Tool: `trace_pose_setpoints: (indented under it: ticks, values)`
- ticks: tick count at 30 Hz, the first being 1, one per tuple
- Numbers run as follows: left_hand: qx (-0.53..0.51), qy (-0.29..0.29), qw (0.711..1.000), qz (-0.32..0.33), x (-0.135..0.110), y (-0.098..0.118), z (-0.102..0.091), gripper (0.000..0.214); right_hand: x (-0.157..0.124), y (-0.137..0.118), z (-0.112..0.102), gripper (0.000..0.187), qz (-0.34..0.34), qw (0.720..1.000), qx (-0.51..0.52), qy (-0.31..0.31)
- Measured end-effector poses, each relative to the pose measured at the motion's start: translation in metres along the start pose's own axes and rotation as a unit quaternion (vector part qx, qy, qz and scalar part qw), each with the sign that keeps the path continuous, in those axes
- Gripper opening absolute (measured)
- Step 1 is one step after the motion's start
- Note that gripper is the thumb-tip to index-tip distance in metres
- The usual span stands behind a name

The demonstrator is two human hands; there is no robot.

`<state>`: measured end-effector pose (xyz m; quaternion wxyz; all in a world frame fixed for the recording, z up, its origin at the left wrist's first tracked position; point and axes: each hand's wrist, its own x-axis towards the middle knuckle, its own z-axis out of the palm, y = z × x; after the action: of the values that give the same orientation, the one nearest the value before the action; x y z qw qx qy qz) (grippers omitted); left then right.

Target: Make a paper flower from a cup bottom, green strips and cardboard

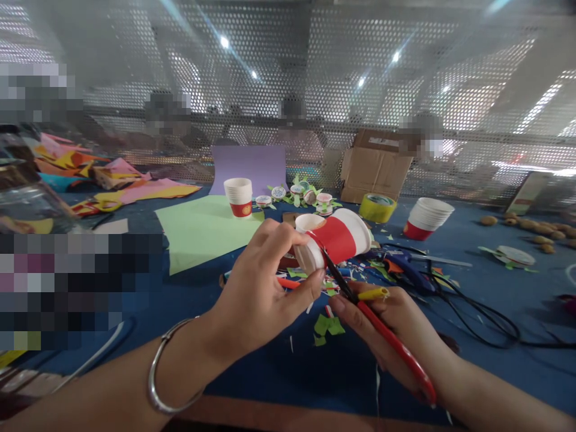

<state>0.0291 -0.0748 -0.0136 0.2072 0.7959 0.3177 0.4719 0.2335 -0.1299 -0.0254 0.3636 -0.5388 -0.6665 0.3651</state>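
Note:
In the middle of the head view, a red and white paper cup (341, 237) lies on its side in the air. My left hand (265, 282) is closed on the white end of the cup, thumb below and fingers above. My right hand (391, 330) grips scissors (396, 351) with red and yellow handles. The dark blades reach up to the cup's side, where the red band meets the part my left hand pinches. Whether the blades have cut into the paper there I cannot tell. Green paper scraps (328, 326) lie on the blue table below.
Stacked paper cups stand at the back left (239, 198) and right (427, 217). Yellow tape (378, 207) and a cardboard box (375, 165) are behind. A blue glue gun (411, 273) with black cable lies to the right. Light green paper (198, 231) spreads left.

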Motion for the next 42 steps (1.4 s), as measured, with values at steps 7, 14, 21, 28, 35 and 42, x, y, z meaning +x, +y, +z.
trace_pose_setpoints:
  ticks: [7,14,21,28,35,42]
  values:
    - [-0.07,-0.03,0.995,-0.058,-0.002,-0.003,0.004,0.027,-0.001,-0.004,-0.001,0.042,0.044,0.999,0.016,-0.016]
    - [-0.035,-0.041,0.997,-0.056,-0.003,0.002,0.004,0.027,-0.002,-0.002,0.001,0.042,0.022,1.0,-0.009,-0.004]
    - [0.051,-0.021,0.998,0.009,-0.001,0.004,-0.001,0.022,0.004,0.007,0.005,0.038,-0.035,0.999,-0.028,0.028]
    - [0.137,-0.017,0.989,0.063,0.001,0.003,0.0,0.018,0.006,0.005,0.001,0.032,-0.018,0.999,-0.042,0.013]
    - [0.117,-0.058,0.99,0.049,-0.001,0.005,0.001,0.018,0.006,0.011,0.005,0.032,-0.019,1.0,-0.014,0.017]
    - [0.13,-0.058,0.989,0.05,0.0,0.006,0.0,0.017,0.005,0.012,0.002,0.029,-0.036,0.998,-0.042,0.007]
